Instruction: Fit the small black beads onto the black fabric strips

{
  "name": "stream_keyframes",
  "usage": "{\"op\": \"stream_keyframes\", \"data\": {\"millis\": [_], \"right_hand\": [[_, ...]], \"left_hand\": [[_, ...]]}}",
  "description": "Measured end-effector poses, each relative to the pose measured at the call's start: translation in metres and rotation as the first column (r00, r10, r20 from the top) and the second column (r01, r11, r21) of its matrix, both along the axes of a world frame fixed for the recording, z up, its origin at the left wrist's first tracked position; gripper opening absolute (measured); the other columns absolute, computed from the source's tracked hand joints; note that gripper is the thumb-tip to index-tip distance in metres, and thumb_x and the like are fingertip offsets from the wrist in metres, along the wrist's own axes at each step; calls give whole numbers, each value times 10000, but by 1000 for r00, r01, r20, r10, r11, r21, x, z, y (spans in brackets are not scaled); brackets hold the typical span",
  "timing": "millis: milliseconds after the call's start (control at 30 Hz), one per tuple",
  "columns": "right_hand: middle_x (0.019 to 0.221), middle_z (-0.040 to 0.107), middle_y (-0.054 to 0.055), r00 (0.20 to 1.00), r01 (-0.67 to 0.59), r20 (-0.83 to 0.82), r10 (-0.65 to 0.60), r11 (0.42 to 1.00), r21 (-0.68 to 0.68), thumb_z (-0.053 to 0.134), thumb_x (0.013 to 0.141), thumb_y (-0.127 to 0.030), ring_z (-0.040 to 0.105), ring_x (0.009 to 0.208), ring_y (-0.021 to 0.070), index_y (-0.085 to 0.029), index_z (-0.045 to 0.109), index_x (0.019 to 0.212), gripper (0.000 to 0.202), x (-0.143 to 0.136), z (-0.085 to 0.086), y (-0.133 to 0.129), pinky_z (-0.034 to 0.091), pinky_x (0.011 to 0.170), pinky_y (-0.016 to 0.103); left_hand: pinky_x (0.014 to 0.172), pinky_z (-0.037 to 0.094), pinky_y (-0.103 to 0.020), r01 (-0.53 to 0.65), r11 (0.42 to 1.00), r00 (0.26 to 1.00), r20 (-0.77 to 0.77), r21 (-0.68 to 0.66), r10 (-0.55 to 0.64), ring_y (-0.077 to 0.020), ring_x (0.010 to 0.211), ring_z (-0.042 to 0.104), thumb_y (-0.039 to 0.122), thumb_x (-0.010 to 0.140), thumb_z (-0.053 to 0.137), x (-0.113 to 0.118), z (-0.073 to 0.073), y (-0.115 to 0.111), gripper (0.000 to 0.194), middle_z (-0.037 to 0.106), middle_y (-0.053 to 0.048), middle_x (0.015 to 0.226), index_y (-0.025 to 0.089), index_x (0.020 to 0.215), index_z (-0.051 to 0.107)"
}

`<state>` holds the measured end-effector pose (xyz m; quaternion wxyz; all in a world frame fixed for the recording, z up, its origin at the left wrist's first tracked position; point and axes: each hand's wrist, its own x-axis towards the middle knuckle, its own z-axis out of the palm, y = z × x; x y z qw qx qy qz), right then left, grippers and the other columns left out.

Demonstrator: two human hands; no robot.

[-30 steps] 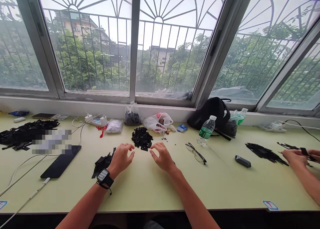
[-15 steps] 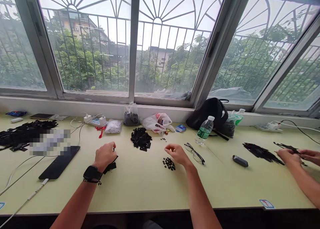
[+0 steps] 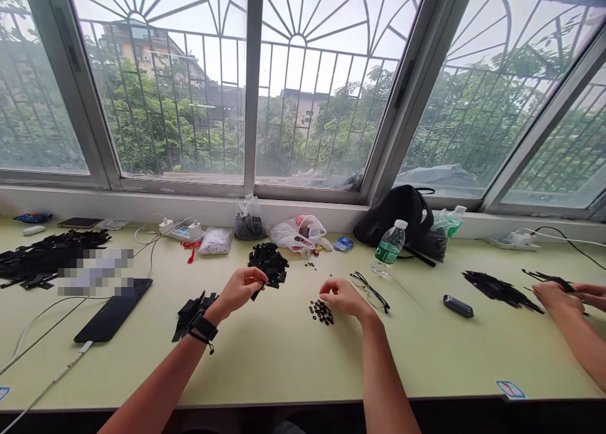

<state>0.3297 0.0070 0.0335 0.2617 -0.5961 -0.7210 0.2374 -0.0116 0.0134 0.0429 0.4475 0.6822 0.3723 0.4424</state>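
Observation:
A short black strip (image 3: 257, 292) is pinched in my left hand (image 3: 241, 289), just in front of the middle pile of black pieces (image 3: 269, 265). Behind that wrist, which wears a dark watch, lies another pile of black strips (image 3: 189, 311). My right hand (image 3: 343, 298) is closed, its fingertips at the edge of a heap of small black rings (image 3: 320, 313). Whatever sits between those fingertips is too small to make out. A few loose small pieces (image 3: 310, 266) lie farther back.
Glasses (image 3: 370, 291) and a water bottle (image 3: 389, 248) stand right of my right hand. A black case (image 3: 458, 306) lies farther right, near another person's hands (image 3: 561, 295) and dark strips (image 3: 502, 290). Leftward are a cabled tablet (image 3: 113, 311) and a large black pile (image 3: 52, 257).
My left hand has moved right from the left pile of strips, uncovering it, and a black strip now shows in its fingers. My right hand has lowered slightly to the rings.

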Motion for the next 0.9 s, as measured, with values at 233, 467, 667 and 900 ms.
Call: {"op": "stream_keyframes", "data": {"millis": [233,467,667,900], "right_hand": [[833,756,180,1000,6,-19,-7,995,-98,719,695,-329,675,691,192,-217,798,708,138,11,1,-7,404,611,325],[811,742,245,997,5,-76,-16,989,-146,781,655,-392,684,667,202,-199,782,664,193,12,0,-10,390,594,351],[780,755,160,998,-8,-57,-2,987,-163,740,706,-338,675,691,220,-203,771,654,149,8,0,-8,452,639,339],[807,744,89,999,-41,-27,37,984,-174,680,728,-326,648,743,220,-175,777,793,191,17,-6,-3,460,645,288]], "left_hand": [[702,533,-305,-22,974,997,67,-227,38,-218,787,712,318,727,717,12,-36,0,242,770,-83,856,159,894,787],[700,514,-298,-78,975,987,119,-210,105,-201,745,687,365,706,765,12,-41,7,269,763,-76,799,152,868,787],[711,516,-296,-83,974,983,141,-210,114,-194,748,677,327,720,751,13,-40,6,241,756,-72,790,152,881,786],[769,522,-310,-96,972,979,158,-215,131,-200,807,688,308,712,779,11,-36,3,291,769,-92,898,152,958,776]]}}
